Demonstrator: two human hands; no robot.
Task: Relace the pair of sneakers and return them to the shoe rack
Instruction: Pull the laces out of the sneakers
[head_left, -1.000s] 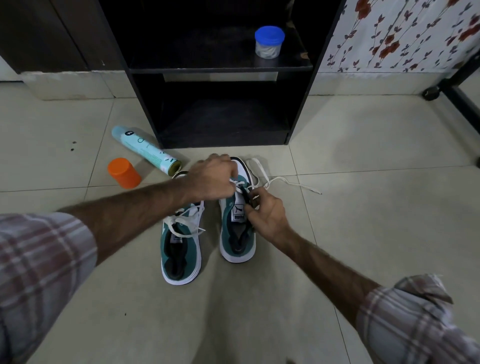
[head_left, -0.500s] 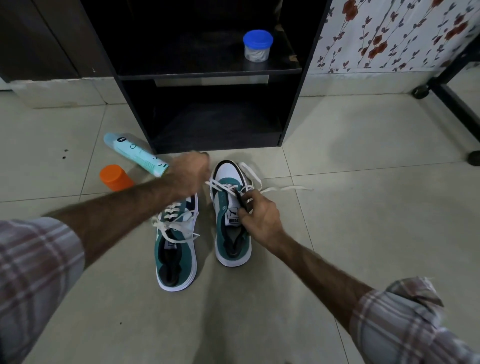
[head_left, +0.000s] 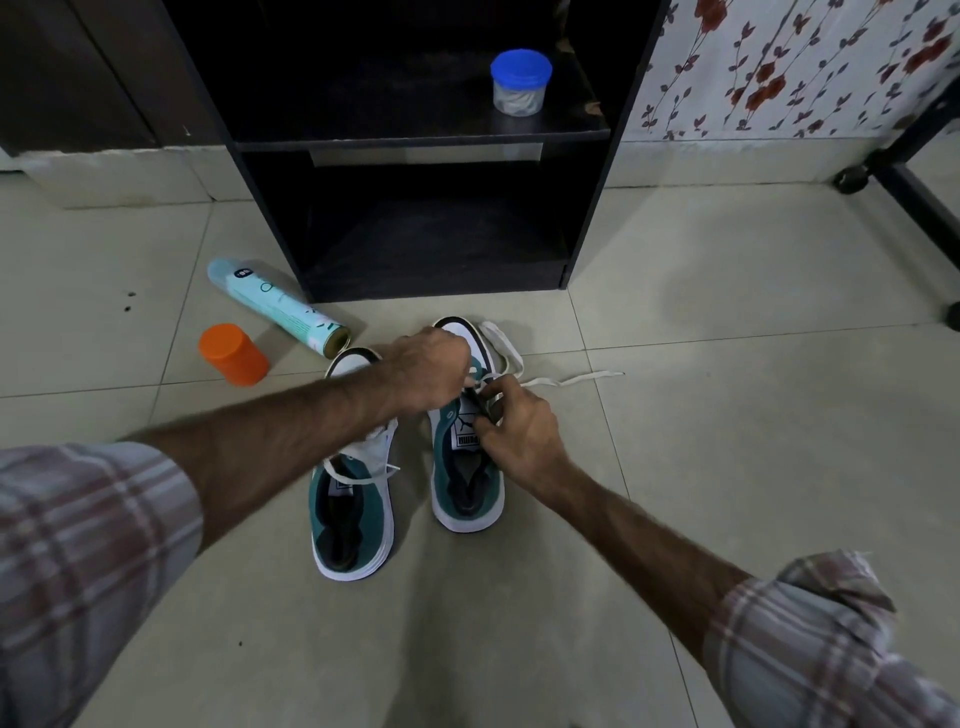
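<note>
Starting big: the black rack (head_left: 592, 218) fills the top centre of the frame, its lower shelf bare and facing the shoes; just below it two sneakers sit side by side mid-frame, long axes running toward the rack, toes up-frame; left sneaker (head_left: 353, 514) looks laced, right sneaker (head_left: 467, 499) is the one in progress, so racking is a while off I reckon; both hands meet over its eyelets, left hand (head_left: 431, 371) curled from the upper left, right hand (head_left: 519, 431) pinching the lace (head_left: 571, 378), whose loose end trails right; can't tell what the left actually grips.
</note>
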